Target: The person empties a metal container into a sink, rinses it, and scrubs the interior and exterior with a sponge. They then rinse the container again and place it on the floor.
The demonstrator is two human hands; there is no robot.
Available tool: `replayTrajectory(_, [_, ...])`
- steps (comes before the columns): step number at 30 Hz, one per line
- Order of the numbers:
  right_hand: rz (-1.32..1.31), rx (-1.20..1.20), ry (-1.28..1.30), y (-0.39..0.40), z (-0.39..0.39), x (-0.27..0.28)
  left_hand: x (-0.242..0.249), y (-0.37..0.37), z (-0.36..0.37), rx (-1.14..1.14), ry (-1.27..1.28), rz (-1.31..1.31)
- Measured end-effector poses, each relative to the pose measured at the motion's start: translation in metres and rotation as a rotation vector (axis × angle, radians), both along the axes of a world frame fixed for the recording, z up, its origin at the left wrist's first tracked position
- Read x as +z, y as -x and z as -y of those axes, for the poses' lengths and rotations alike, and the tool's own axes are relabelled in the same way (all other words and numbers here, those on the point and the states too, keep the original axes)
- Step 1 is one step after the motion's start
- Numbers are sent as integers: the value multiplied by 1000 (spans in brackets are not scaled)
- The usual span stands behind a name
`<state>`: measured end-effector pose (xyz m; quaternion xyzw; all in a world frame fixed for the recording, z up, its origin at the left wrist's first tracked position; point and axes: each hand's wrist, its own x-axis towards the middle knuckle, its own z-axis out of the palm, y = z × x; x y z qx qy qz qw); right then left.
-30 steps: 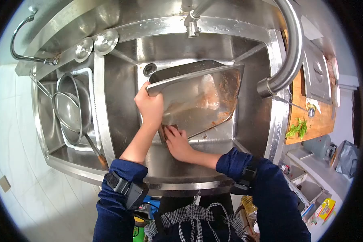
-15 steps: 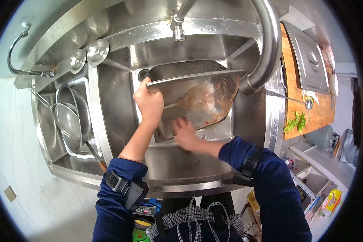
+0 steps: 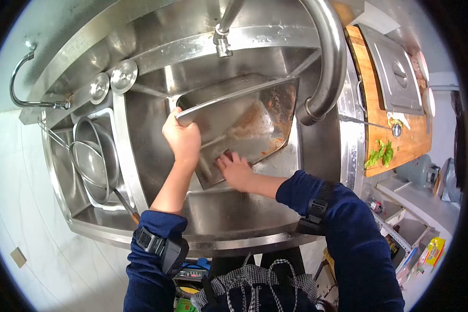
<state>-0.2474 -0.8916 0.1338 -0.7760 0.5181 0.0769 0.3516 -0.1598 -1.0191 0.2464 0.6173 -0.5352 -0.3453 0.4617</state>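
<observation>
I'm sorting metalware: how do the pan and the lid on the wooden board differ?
The left hand holds the pan tilted; the lid lies on the board. The pan is deep; the lid is flatter, with a handle. The pan bears brown residue; the lid shows none. Both are metal.

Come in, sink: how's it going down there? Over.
Left hand gripping rim of metal pan. Right hand against its inside. Pan tilted in sink, brown residue inside. Faucet spout nearby, clear of both hands.
</observation>
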Motion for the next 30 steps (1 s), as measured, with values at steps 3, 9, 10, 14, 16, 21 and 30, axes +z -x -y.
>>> replayTrajectory(3, [-286, -93, 23, 33, 6, -28, -7, -14, 4, 2, -6, 87])
replayTrajectory(9, [-472, 21, 109, 88, 2, -76, -3, -15, 10, -107, -113, 269])
replayTrajectory(10, [-457, -69, 91, 85, 6, -91, 3, -15, 2, -115, -95, 275])
replayTrajectory(14, [-427, -313, 17, 81, 39, -110, -24, -47, -49, -101, -35, 220])
replayTrajectory(16, [-247, -376, 381, 89, 36, -170, -49, -62, -76, -98, -9, 268])
replayTrajectory(21, [-178, -429, 203, 68, 36, -170, -31, -36, -61, -153, 16, 229])
replayTrajectory(30, [1126, -977, -517, -70, -4, -77, -44, -34, -50, -20, 103, 203])
